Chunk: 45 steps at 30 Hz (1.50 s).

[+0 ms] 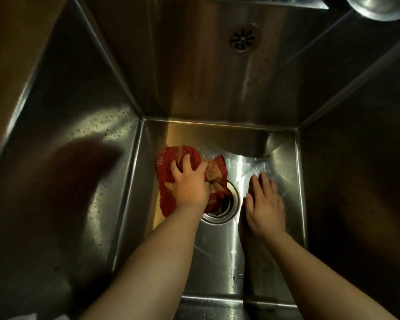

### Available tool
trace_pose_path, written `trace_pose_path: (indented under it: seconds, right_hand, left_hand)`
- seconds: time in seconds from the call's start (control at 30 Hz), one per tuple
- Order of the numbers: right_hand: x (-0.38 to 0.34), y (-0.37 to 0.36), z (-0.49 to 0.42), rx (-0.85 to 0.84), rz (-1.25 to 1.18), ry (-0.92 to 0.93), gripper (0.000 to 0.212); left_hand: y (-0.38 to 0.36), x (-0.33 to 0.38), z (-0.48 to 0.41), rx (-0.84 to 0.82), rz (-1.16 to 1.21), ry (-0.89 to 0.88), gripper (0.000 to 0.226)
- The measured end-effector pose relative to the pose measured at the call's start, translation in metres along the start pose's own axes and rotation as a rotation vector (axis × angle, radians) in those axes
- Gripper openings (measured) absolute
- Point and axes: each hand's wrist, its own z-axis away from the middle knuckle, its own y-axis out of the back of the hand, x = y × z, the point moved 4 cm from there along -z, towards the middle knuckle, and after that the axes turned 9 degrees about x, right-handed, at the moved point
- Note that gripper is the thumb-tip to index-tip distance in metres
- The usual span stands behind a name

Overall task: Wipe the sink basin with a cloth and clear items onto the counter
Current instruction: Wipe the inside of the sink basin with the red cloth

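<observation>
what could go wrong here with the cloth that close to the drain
1. The red cloth under the left hand already overlaps the open drain; a trailing edge could slip in or snag there.
2. The right hand lies flat on the shiny, possibly wet sink floor and might slide if leaned on.

Two hands are in one steel sink [217,65]: the left hand [189,184] and the right hand [264,207]. One red cloth [178,158] lies under the left hand. One drain [226,209] sits between the hands. One overflow hole [243,39] is far above them.
</observation>
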Motion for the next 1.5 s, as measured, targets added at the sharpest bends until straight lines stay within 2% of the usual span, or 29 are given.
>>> trace_pose_path:
  seconds: [0.17, 0.37, 0.5, 0.63, 0.7, 0.8, 0.93, 1.07, 1.37, 1.5]
  right_hand:
    - [0.014, 0.014, -0.009, 0.013, -0.029, -0.045, 0.055]
    - [0.021, 0.029, -0.017, 0.046, -0.045, -0.044, 0.053]
    - [0.003, 0.032, -0.02, 0.11, -0.124, -0.057, 0.051]
    - [-0.042, 0.032, -0.022, 0.175, -0.271, 0.003, 0.048]
    - [-0.068, 0.03, -0.023, 0.191, -0.266, 0.089, 0.049]
    - [-0.095, 0.018, -0.029, 0.091, -0.183, 0.196, 0.053]
    - [-0.102, -0.012, -0.034, -0.073, 0.029, 0.278, 0.068]
    - [-0.097, -0.029, -0.042, -0.081, 0.143, 0.313, 0.089]
    - [-0.097, -0.03, -0.036, -0.06, 0.131, 0.307, 0.07]
    - [-0.085, -0.026, -0.03, -0.089, 0.128, 0.376, 0.064]
  left_hand:
    - [-0.009, 0.025, -0.004, 0.007, 0.012, -0.055, 0.051]
    - [-0.018, 0.047, -0.008, -0.07, 0.05, -0.225, 0.055]
    - [-0.012, 0.024, -0.012, -0.09, -0.045, -0.332, 0.071]
    - [0.006, -0.009, -0.01, -0.048, -0.14, -0.461, 0.073]
    - [0.011, -0.03, -0.012, -0.026, -0.149, -0.409, 0.068]
    - [0.013, -0.058, -0.017, -0.017, -0.198, -0.3, 0.061]
    - [0.011, -0.068, -0.021, -0.029, -0.195, -0.304, 0.058]
    - [0.008, -0.071, -0.026, -0.045, -0.192, -0.332, 0.06]
    - [0.008, -0.079, -0.014, -0.119, -0.16, -0.299, 0.06]
    - [0.002, -0.09, -0.001, -0.182, -0.25, -0.274, 0.065]
